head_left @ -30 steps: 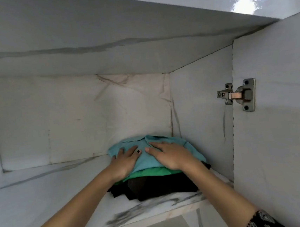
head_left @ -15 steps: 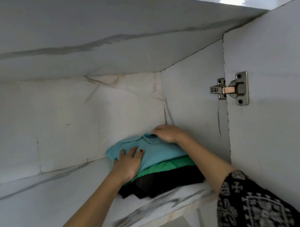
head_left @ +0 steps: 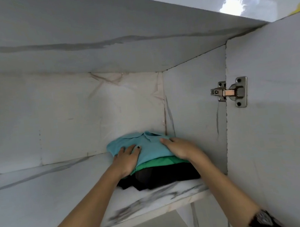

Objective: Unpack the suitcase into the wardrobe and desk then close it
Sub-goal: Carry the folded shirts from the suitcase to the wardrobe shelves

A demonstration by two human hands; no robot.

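Note:
A folded light blue collared shirt [head_left: 148, 146] tops a small pile in the back right corner of a white marble-look wardrobe shelf [head_left: 61, 191]. Under it lie a green garment [head_left: 159, 162] and a black garment [head_left: 161, 177]. My left hand [head_left: 127, 158] rests flat on the shirt's left front part, fingers spread. My right hand [head_left: 181, 148] lies flat on the shirt's right side, palm down. Neither hand grips the cloth. The suitcase is out of view.
The wardrobe door [head_left: 274, 119] stands open at the right, with a metal hinge [head_left: 232, 92] on its inner face. The shelf's left part holds nothing visible. Another shelf board [head_left: 102, 50] forms the ceiling of this compartment.
My right hand has come back from the shirt's collar at the rear to rest flat on its right side. My left hand stays pressed on the shirt.

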